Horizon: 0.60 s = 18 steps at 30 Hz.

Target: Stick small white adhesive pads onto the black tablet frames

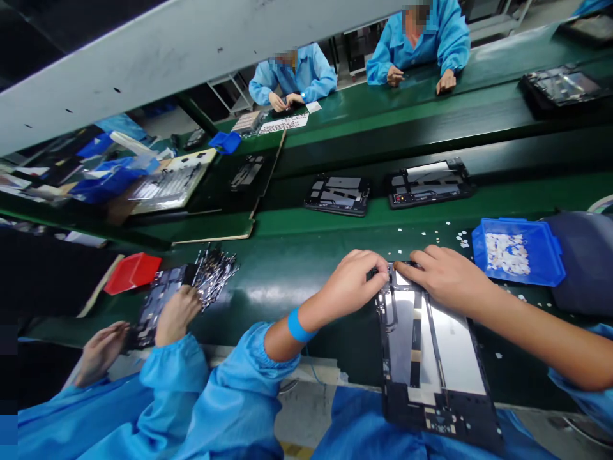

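An opened tablet (pixel 460 345) with its inner parts bare lies tilted at the near bench edge, its lower end over my lap. At its upper left corner is my left hand (pixel 357 281), with thumb and forefinger pinched together; whatever is between the fingertips is too small to make out. My right hand (pixel 443 278) rests on the tablet's upper edge, one finger stretched over a white patch near the corner and the others curled along the rim. A blue band (pixel 301 324) circles my left wrist.
A blue bin (pixel 520 252) with small white pieces stands right, with loose bits near it. Two opened tablets (pixel 338 195) (pixel 428 182) lie beyond. At left, a co-worker's hands (pixel 179 313) work beside a pile of thin strips (pixel 213 275) and a red bin (pixel 133 273). Two people sit opposite.
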Available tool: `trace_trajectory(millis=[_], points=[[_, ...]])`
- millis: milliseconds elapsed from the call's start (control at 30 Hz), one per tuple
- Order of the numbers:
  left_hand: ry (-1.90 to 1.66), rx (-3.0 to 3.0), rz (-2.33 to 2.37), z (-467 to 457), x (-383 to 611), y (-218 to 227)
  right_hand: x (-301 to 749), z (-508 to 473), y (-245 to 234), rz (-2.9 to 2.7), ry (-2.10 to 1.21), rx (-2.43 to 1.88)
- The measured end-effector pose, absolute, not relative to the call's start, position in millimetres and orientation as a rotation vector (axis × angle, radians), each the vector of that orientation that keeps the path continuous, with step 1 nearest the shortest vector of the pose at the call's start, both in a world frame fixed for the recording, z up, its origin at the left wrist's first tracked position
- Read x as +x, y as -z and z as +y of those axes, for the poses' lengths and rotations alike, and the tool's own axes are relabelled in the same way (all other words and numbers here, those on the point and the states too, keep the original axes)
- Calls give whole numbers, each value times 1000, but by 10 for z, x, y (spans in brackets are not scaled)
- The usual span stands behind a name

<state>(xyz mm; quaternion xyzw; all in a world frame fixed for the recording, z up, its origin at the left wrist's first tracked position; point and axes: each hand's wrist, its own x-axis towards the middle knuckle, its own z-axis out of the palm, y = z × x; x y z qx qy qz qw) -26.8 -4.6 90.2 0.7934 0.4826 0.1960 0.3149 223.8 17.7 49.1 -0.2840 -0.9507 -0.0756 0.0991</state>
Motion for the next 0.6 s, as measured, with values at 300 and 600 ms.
trace_trajectory(millis=[300,600], points=[[-413,1877,1338,264,-179,-730,2247,198,-434,-2776,181,-849],[-370,1911,1359,283,-128,-726,2235,197,-455,-2762,169,-840]])
